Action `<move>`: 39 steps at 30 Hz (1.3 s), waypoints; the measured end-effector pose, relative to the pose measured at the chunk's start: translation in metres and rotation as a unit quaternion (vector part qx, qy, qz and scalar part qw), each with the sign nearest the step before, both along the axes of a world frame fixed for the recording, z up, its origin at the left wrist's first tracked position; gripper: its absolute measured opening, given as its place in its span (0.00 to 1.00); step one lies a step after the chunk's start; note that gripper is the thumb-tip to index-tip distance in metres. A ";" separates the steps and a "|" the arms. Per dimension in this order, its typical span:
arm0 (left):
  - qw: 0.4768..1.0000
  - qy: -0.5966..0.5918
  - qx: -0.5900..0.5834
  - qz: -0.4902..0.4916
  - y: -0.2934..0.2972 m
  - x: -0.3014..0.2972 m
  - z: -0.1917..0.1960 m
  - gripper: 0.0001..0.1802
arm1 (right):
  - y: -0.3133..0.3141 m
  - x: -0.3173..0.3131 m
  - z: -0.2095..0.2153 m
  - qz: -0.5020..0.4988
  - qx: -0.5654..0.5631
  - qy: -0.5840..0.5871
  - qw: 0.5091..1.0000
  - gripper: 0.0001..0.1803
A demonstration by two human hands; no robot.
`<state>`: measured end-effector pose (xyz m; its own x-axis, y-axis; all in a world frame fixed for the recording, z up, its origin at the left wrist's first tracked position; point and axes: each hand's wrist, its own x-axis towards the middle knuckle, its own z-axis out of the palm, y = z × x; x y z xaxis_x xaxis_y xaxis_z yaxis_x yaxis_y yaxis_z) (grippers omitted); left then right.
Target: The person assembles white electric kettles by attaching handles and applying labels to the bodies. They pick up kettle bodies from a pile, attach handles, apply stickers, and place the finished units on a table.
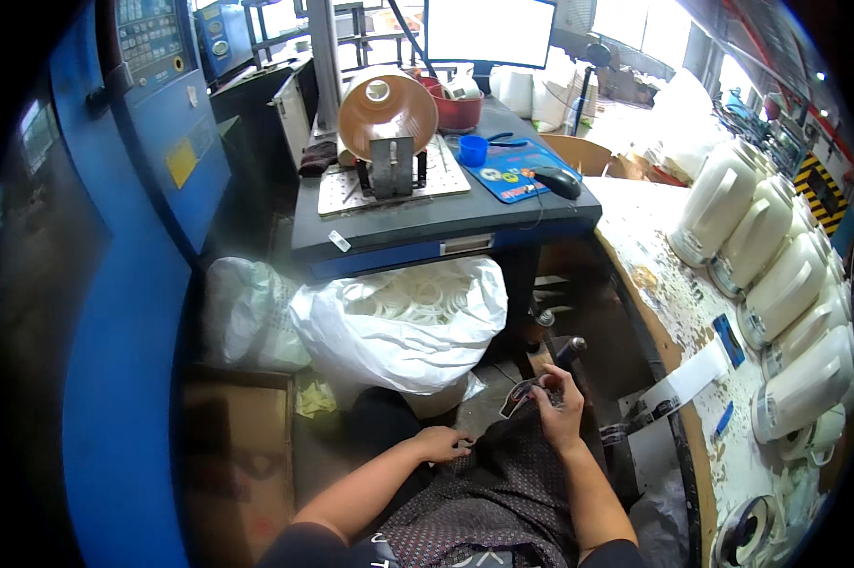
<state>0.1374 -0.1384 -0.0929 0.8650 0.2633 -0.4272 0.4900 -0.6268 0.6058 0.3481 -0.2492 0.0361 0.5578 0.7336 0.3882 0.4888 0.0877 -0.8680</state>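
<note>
My right hand (561, 407) is raised above my lap, its thumb and fingers pinching a small piece with a dark middle and a pale rim (519, 396). The kind of piece cannot be made out. Lower and to the left, my left hand (443, 443) rests on the dark patterned cloth (502, 492) over my lap, its fingers loosely bent and nothing visible in them. In front of my knees stands a white sack (389, 346) filled with pale ring-shaped parts (413, 298).
Ahead, a dark desk (389, 230) carries a brown cone-shaped part on a fixture (392, 168), a blue cup (473, 150) and a mouse (557, 182). Along the worn right-hand table (649, 246) stand several cream kettle-shaped jugs (720, 204). A blue machine cabinet (129, 379) borders the left.
</note>
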 end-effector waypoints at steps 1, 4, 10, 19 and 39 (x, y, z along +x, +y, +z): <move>1.000 0.002 0.003 -0.003 0.000 0.001 -0.001 0.29 | 0.005 0.007 -0.027 -0.018 0.020 0.078 0.997 0.11; 1.000 0.012 -0.007 0.002 0.002 -0.005 0.001 0.29 | 0.006 0.025 -0.088 -0.002 0.006 0.087 0.996 0.07; 1.000 0.020 -0.018 0.012 0.004 -0.007 0.011 0.28 | 0.002 0.006 -0.060 0.032 -0.017 -0.104 0.994 0.06; 1.000 0.026 -0.012 0.013 -0.004 0.003 0.017 0.26 | -0.007 0.015 -0.067 -0.009 -0.038 -0.014 0.999 0.05; 0.989 -0.124 -0.045 0.073 -0.003 -0.006 0.022 0.16 | 0.000 0.023 -0.074 -0.049 -0.013 -0.160 0.986 0.06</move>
<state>0.1317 -0.1413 -0.0711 0.9018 0.3632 -0.2341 0.4004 -0.4984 0.7690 0.3706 -0.2492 -0.0378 0.4783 0.6949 0.5370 0.7430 0.0057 -0.6692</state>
